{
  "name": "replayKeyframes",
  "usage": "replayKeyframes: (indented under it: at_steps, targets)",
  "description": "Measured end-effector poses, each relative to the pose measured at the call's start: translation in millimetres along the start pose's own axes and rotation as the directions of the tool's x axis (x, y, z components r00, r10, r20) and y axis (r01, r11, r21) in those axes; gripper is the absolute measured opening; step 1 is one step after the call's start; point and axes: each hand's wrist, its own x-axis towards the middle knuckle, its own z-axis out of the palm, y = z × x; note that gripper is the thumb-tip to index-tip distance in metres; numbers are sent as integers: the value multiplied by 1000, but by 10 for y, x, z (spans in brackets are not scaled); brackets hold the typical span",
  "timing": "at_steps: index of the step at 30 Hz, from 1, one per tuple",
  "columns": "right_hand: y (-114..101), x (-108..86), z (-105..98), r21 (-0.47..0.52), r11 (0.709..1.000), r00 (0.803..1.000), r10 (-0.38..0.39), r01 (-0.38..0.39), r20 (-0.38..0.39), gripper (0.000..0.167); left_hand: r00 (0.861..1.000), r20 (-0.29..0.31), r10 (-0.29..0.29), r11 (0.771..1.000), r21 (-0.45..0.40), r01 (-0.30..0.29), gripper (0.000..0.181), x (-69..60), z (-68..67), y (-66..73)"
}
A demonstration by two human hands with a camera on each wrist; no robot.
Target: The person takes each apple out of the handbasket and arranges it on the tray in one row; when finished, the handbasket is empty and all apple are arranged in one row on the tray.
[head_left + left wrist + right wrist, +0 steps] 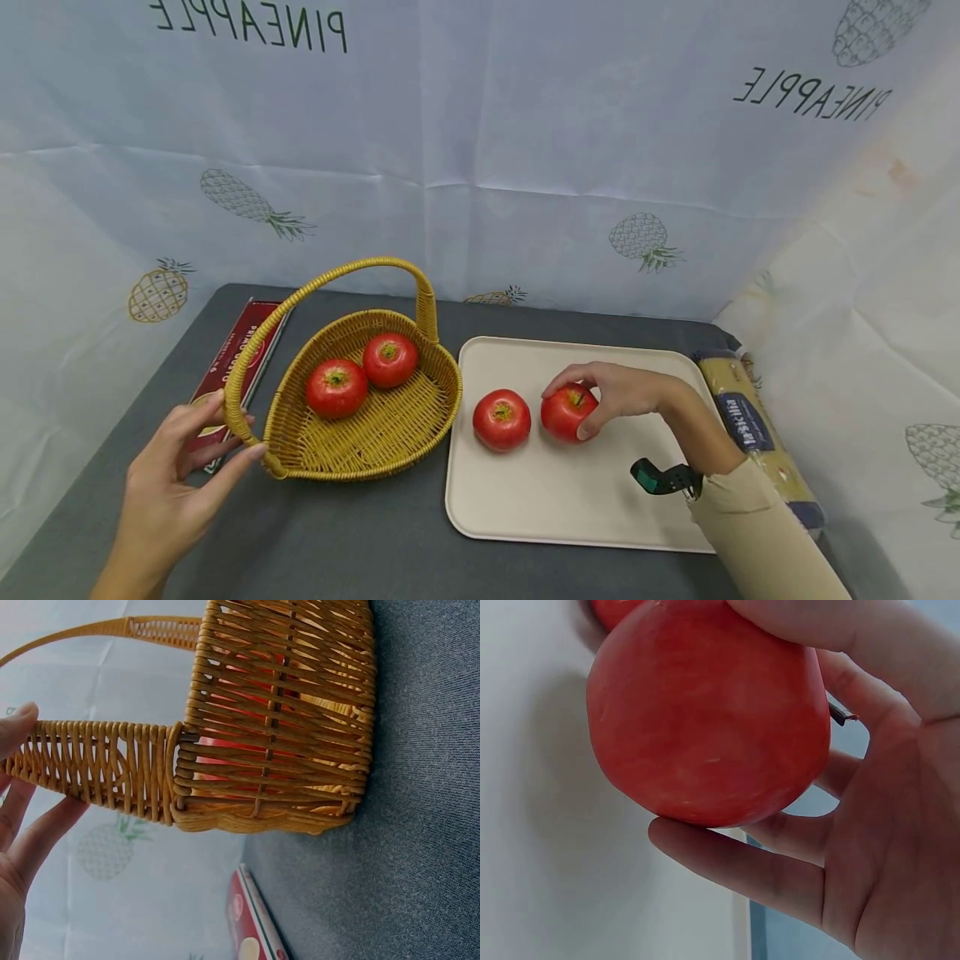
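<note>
At the beige rectangular tray (555,496), right hand (621,392) grips a round red apple (562,415); left hand (180,475) pinches arched handle (318,282) of yellow wicker basket (390,429).

Left hand (167,500) was out at lower left — gripping, thumb (231,477) opposite fingers (189,421), right forearm (765,521) slanted in from lower right, wrist (693,423) was bent, right hand (621,390) arched over, thumb and fingers were curled in a hold

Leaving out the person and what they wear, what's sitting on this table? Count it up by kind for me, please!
Red apples: 4, one gripped by the right hand
Wicker basket: 1
Tray: 1
Printed packages: 2, a red package and a yellow package
Total: 8
</note>
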Motion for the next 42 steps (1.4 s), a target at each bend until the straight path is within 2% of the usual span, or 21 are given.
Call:
replayKeyframes:
  at_steps: [19,33,39,42]
  targets:
    - [171,82,105,0,1000,1000,18,-18,18,60,999,16,-29,998,50,28,85,15,-2,26]
    - [148,98,119,-50,998,999,28,-27,32,59,1000,18,-16,1000,28,15,84,1,2,3]
    - [141,119,117,-62,997,998,39,-36,40,58,999,17,-32,998,51,31,85,-4,-6,10]
    - [149,137,114,-60,997,998,55,-53,40,58,1000,14,-19,999,28,18,85,-11,-9,7]
